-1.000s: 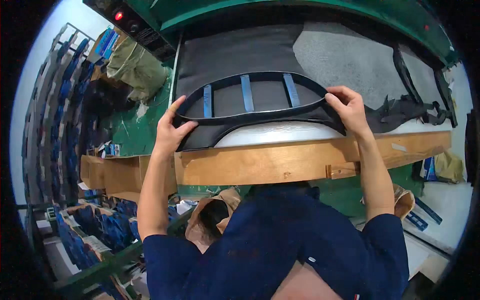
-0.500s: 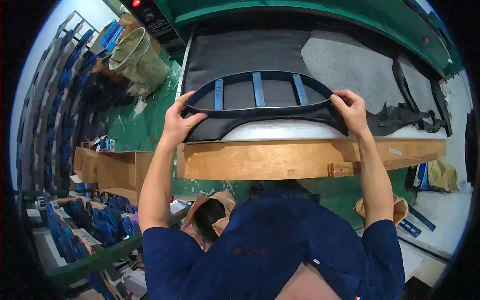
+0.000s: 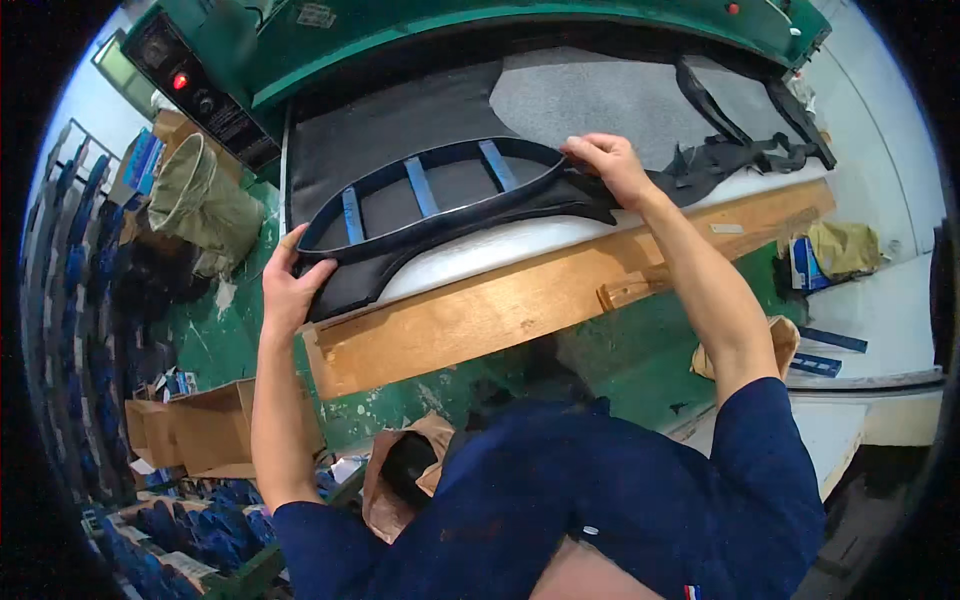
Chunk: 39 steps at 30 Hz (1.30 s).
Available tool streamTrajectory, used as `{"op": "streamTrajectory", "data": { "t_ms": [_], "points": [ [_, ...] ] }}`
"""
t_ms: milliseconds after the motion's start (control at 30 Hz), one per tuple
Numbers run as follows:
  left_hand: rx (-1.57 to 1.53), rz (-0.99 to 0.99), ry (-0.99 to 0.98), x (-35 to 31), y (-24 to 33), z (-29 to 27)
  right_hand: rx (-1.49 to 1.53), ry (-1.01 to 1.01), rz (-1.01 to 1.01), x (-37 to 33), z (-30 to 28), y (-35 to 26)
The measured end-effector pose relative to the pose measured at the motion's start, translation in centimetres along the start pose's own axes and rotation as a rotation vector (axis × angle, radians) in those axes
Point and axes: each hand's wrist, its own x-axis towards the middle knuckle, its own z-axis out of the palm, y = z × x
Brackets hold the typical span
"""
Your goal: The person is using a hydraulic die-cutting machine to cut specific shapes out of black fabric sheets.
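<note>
A long, leaf-shaped cutting die (image 3: 421, 187) with a dark steel rim and three blue crossbars lies on a black leather-like sheet (image 3: 370, 125). My left hand (image 3: 290, 285) grips the die's left tip, thumb on the near side and fingers beyond. At the right tip, my right hand (image 3: 612, 170) pinches the rim between thumb and fingers. The die sits close to the sheet's curved, cut-out near edge, where a white board (image 3: 480, 242) shows beneath. Farther right, the sheet's grey fuzzy side (image 3: 600, 100) faces up.
Ragged black scraps (image 3: 710, 170) lie at the right of the bed. A wooden board (image 3: 460, 318) borders its front. The green machine (image 3: 520, 30) overhangs the back, its control panel (image 3: 195, 95) at left. A sack bin (image 3: 203, 200) and cardboard box (image 3: 200, 430) stand left.
My view has turned and shifted right, so the bed and die now appear slanted and farther left. Both hands keep hold of the die, whose place on the sheet looks nearly the same.
</note>
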Motion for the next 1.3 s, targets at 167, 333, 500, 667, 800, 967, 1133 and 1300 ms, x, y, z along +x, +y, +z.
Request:
{"op": "streamTrajectory", "data": {
  "t_ms": [167, 333, 500, 667, 800, 967, 1133, 1300],
  "points": [
    [0.088, 0.050, 0.012, -0.6, 1.0, -1.5, 0.228, 0.068, -0.031, -1.0, -1.6, -2.5],
    [0.293, 0.241, 0.298, -3.5, 3.7, 1.4, -0.115, 0.232, -0.229, -7.6, -8.0, -1.3],
    [0.294, 0.354, 0.444, -10.2, 0.1, 3.5, -0.240, 0.459, -0.203, -12.4, -13.3, 3.7],
    [0.359, 0.602, 0.210, -9.9, 7.6, 23.6, -0.656, 0.535, -0.438, -14.4, -22.9, 11.9],
    [0.555, 0.584, -0.020, -7.4, 9.4, 33.3, -0.752, 0.527, -0.408, -12.8, -22.1, 11.4],
    [0.320, 0.266, 0.260, -5.0, 9.3, 38.7, -0.760, 0.453, -0.332, -10.5, -27.8, 13.8],
    [0.381, 0.125, 0.299, -0.6, -1.8, 34.3, -0.839, 0.477, -0.618, -5.0, -26.9, 15.9],
    [0.470, 0.525, 0.443, 4.3, 5.6, 38.9, -0.944, 0.335, -0.630, -4.2, -29.2, 14.8]
  ]
}}
